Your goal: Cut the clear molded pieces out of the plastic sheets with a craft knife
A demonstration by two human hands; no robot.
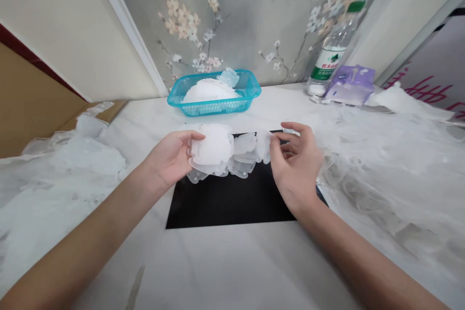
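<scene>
Above a black mat [232, 201], my left hand [174, 155] grips a stack of thin, translucent white sheets with wavy edges [211, 145], thumb on top. More translucent pieces with rounded corners [244, 147] hang to the right of the stack and partly beneath it. My right hand [295, 160] pinches the right end of one such piece [263, 145] between thumb and index finger; its other fingers are curled. Exactly how the pieces join one another cannot be made out.
A blue plastic basket [214, 107] with white sheets stands at the back. Behind to the right are a clear bottle with a green cap [330, 53] and a purple packet [351, 85]. Piles of translucent pieces lie at left [80, 155] and right [392, 155].
</scene>
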